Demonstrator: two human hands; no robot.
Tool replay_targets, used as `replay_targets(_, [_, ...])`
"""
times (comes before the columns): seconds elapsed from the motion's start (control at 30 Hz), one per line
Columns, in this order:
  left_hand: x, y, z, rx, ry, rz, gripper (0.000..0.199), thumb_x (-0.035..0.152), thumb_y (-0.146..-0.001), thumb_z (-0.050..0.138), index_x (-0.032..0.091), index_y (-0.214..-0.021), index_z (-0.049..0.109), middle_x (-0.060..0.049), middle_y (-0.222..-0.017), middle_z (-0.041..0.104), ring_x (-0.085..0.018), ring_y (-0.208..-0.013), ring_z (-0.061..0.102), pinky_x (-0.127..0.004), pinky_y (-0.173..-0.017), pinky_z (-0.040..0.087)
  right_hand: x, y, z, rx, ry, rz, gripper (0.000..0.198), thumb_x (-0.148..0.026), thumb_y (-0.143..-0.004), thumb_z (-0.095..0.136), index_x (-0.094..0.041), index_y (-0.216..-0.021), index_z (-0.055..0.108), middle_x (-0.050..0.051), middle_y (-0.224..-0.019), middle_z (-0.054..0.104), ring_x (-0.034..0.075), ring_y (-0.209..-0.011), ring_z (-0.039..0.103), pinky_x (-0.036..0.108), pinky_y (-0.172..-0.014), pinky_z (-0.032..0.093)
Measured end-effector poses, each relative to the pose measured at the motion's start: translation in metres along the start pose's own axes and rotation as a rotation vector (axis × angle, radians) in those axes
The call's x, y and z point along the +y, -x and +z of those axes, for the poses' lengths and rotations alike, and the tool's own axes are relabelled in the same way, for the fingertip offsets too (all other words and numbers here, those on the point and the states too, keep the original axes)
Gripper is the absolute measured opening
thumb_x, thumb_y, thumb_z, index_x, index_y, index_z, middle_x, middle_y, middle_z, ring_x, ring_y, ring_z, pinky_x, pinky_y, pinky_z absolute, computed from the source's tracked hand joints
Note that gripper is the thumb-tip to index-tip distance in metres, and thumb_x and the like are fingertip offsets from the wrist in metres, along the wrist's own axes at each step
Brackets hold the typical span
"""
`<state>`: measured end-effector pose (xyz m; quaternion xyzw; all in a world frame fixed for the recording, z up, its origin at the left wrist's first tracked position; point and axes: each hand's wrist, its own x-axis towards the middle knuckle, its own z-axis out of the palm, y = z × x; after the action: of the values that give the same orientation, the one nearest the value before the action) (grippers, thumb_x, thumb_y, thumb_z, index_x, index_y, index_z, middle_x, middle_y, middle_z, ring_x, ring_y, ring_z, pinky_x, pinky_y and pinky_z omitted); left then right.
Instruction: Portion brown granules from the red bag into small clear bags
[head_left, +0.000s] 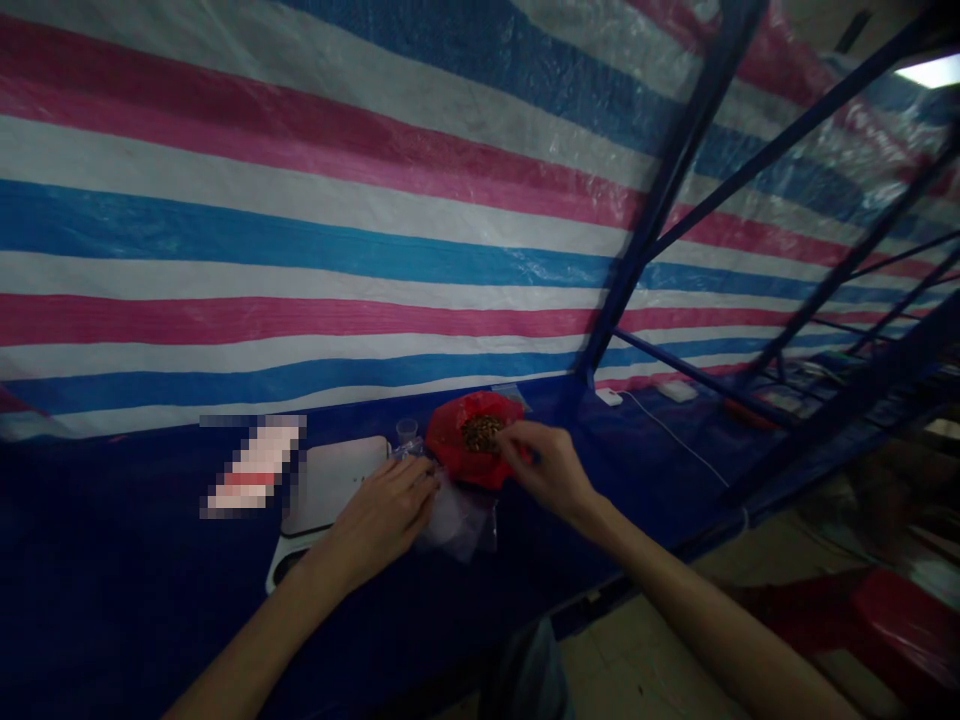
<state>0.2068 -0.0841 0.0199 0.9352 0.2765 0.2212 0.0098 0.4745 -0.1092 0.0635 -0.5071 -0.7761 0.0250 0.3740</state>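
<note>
A red plastic bag [444,440] stands with its mouth spread, full of small brownish-gold pieces [481,433] too small to name. At its right side is my right hand [551,468], thumb and fingertips pinched together at the edge of the pieces; what they hold is hidden. My left hand [391,505] is over the right edge of a white weighing scale [334,480], its fingers bent around part of a clear plastic bag. More clear plastic bags [461,520] lie between my hands, in front of the red bag. A small clear cup [406,430] stands behind my left fingers.
The blue tabletop [135,580] runs along a striped plastic sheet [337,250]. A blue metal frame [641,250] rises at right. Beyond it lie a white plug-like block [609,397] and a cable [671,432]. A red stool [900,620] is at lower right. One patch left of the scale is pixelated.
</note>
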Motion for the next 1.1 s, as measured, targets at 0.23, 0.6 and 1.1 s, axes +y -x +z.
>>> replay_targets(0.23, [0.004,0.007,0.026,-0.165,-0.203,0.035,0.027,0.011,-0.089,0.052,0.017,-0.112,0.065,-0.009,-0.113,0.068,-0.027,-0.106,0.062,-0.043,-0.095,0.046,0.145,-0.071,-0.003,-0.159,0.338,0.272,0.038,-0.011,-0.094,0.048,-0.014,-0.125,0.069,0.011,-0.121,0.073,0.022,-0.106,0.069,0.031,-0.092,0.051])
replay_targets(0.6, [0.019,0.003,0.013,0.184,-0.242,0.153,0.014,0.011,-0.086,0.056,0.017,-0.095,0.064,-0.006,-0.099,0.071,-0.025,-0.101,0.059,-0.041,-0.095,0.041,0.203,-0.103,0.041,-0.353,0.428,0.252,0.02,-0.014,-0.09,0.061,-0.012,-0.105,0.073,0.019,-0.117,0.068,0.031,-0.116,0.058,0.035,-0.096,0.043])
replay_targets(1.1, [0.021,-0.006,0.002,0.339,0.035,0.191,0.017,0.005,-0.09,0.048,0.017,-0.079,0.052,-0.005,-0.073,0.058,-0.019,-0.078,0.049,-0.035,-0.069,0.036,0.143,-0.036,-0.09,-0.085,-0.54,0.562,0.035,-0.048,-0.069,0.081,-0.014,-0.074,0.075,0.004,-0.065,0.067,0.013,-0.058,0.055,0.027,-0.057,0.039])
